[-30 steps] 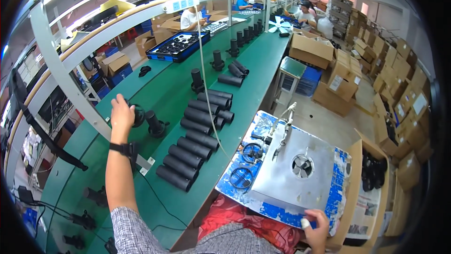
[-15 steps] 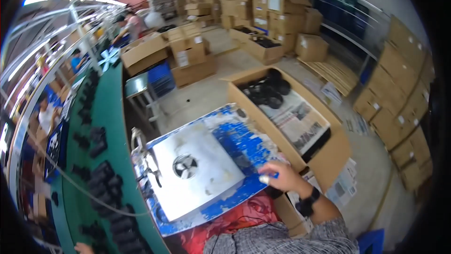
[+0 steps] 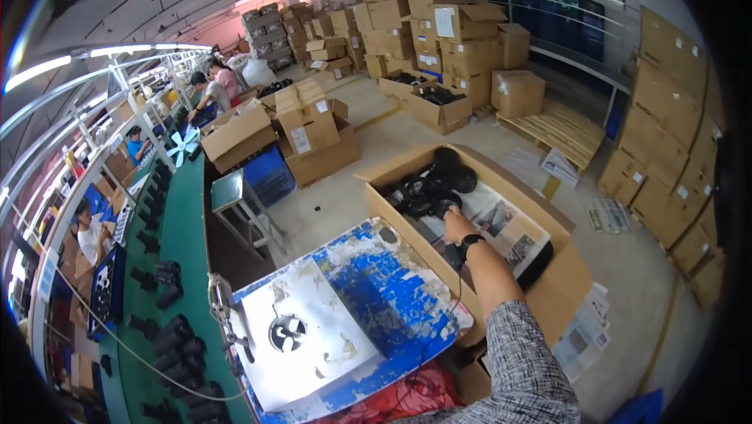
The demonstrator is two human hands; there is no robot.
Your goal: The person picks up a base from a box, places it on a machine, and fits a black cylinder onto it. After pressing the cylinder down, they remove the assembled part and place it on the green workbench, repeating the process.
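My right hand (image 3: 459, 226) reaches into the open carton (image 3: 580, 287), fingers closed on the rim of a black round part (image 3: 446, 206) at the near side of a heap. The fingertips are partly hidden by the part. Other black round parts (image 3: 450, 170) lie behind it on newspaper (image 3: 513, 236). My left hand is out of view. Left of my right arm, a silver metal box (image 3: 317, 322) with a round fan opening (image 3: 287, 334) in its top sits on a worn blue board (image 3: 419, 298). A metal clamp-like fixture (image 3: 227, 318) stands at its left edge.
A green conveyor (image 3: 188, 224) with several black cylindrical parts (image 3: 174, 342) runs along the left. Co-workers (image 3: 92, 234) sit beyond it. Behind the board are a metal stool (image 3: 231, 189) and stacked cartons (image 3: 313, 130). Red plastic (image 3: 415, 396) lies at the front; a pallet (image 3: 560, 138) stands right.
My right hand has moved from beside the metal box forward into the carton and closed on a black part. My left hand has left the lower left of the view. The view has shifted.
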